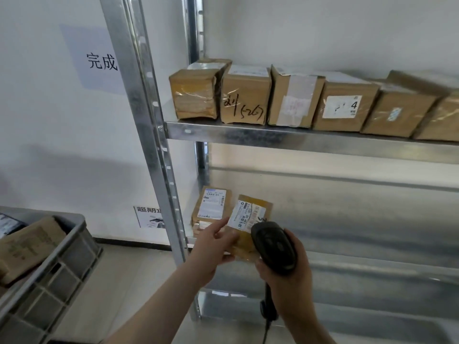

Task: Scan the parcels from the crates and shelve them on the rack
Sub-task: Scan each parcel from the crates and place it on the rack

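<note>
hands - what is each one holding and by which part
Left hand grips a small brown parcel by its lower left edge; right hand grips the black barcode scanner by its handle.

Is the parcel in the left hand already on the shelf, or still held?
Still held. The left hand grips the parcel in front of the lower shelf, its label facing the scanner held by the right hand.

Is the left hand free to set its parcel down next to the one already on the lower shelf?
Probably yes. The left hand holds its parcel just in front of the lower shelf, and the space right of the shelved parcel looks bare; the scanner sits lower right.
</note>
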Demonstrator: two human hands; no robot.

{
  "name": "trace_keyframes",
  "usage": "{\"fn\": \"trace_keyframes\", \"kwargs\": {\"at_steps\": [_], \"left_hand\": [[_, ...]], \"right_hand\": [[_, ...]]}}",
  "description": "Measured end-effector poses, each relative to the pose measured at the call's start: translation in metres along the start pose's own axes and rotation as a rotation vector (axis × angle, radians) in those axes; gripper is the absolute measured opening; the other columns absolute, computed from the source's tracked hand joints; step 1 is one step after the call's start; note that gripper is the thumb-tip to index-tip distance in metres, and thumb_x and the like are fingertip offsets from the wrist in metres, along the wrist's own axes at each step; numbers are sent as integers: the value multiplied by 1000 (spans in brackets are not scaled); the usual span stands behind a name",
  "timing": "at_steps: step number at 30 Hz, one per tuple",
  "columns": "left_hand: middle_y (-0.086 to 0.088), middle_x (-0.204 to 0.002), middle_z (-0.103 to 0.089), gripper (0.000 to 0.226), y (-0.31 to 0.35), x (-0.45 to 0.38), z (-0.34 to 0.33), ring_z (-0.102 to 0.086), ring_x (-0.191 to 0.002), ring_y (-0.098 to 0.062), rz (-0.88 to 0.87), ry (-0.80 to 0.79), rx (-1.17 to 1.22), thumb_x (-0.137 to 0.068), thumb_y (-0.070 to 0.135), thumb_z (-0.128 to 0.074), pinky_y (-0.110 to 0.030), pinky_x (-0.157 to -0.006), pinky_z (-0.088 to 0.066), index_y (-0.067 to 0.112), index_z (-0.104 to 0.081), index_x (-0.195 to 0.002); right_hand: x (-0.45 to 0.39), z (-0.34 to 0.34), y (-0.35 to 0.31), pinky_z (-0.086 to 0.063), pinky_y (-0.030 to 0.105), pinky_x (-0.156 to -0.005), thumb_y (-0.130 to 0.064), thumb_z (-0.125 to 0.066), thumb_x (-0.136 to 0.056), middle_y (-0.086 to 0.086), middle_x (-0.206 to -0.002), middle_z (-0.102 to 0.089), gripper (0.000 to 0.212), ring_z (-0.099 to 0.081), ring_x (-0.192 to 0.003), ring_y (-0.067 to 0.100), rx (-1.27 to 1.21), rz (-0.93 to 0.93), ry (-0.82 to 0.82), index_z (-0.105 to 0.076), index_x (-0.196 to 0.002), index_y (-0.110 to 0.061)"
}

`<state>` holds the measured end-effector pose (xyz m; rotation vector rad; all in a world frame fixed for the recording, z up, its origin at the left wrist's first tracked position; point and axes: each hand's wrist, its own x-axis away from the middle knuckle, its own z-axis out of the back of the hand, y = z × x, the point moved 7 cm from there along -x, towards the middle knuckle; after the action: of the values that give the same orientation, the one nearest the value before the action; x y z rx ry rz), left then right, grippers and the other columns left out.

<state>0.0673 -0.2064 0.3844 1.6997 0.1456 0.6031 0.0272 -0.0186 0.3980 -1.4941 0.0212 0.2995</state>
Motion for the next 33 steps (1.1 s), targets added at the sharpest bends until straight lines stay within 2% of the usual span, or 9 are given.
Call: {"fn": "trace_keyframes", "kwargs": {"at_steps": [3,5,8,15,17,21,24,27,33], "left_hand": [[4,-110,-73,37,2,-15,-8,-70,-102,-19,-71,-19,-178,-89,21,-76,-38,-87,-61,42,-62,-116],[15,-107,-72,39,3,-20,-13,-69,-103,-11,-123,-52,-300,-85,24,-80,-35,-91,-59,47,-62,-111],[20,-104,-70,39,5,-30,-17,-67,-100,-4,-177,-63,-502,-83,23,-82,-31,-91,-58,48,-62,-107],[9,-128,-65,70,-8,-69,-28,-63,-117,-16,-163,17,-771,-82,27,-83,-41,-101,-55,29,-49,-143],[6,-131,-62,75,-10,-77,-31,-63,-116,-18,-167,36,-804,-83,23,-82,-37,-101,-54,26,-45,-148],[-2,-126,-61,64,-14,-97,-34,-61,-112,-21,-178,70,-908,-84,17,-80,-21,-90,-43,21,-54,-143],[-4,-121,-61,58,-24,-111,-38,-56,-115,-22,-145,79,-1031,-84,13,-77,-17,-89,-35,20,-59,-138],[-6,-124,-56,58,-33,-120,-42,-55,-115,-25,-97,103,-1155,-88,6,-64,-24,-92,-41,23,-53,-142],[-12,-131,-45,41,-35,-125,-56,-56,-114,-31,2,93,-1454,-90,-2,-56,-37,-93,-53,14,-56,-127]], "right_hand": [[-9,0,16,-59,57,-87,-38,-82,-54,-10,-112,-72,77,-70,-101,30,-26,-81,29,-58,-126,-42],[-14,0,25,-57,63,-86,-40,-82,-52,-5,-113,-72,82,-70,-101,35,-7,-122,43,-56,-130,-41],[-24,1,36,-58,60,-86,-43,-82,-51,-8,-115,-71,86,-71,-102,30,44,-159,52,-53,-132,-43],[-61,-6,68,-60,57,-84,-49,-82,-50,-21,-108,-70,74,-71,-100,22,37,-226,-40,-57,-119,-50],[-73,-7,79,-60,58,-82,-50,-82,-50,-20,-108,-70,74,-71,-98,22,35,-245,-54,-57,-120,-48],[-97,-14,100,-59,57,-83,-40,-83,-53,-17,-104,-72,68,-72,-92,21,40,-277,-116,-59,-116,-46],[-113,-23,119,-58,60,-82,-33,-82,-53,-11,-103,-73,72,-71,-92,25,61,-286,-167,-60,-121,-38],[-127,-32,140,-58,60,-81,-35,-79,-52,-4,-102,-74,71,-71,-90,31,85,-294,-220,-60,-120,-40],[-136,-41,175,-56,65,-81,-31,-82,-55,1,-104,-73,76,-69,-91,40,94,-364,-330,-57,-126,-40]]}}
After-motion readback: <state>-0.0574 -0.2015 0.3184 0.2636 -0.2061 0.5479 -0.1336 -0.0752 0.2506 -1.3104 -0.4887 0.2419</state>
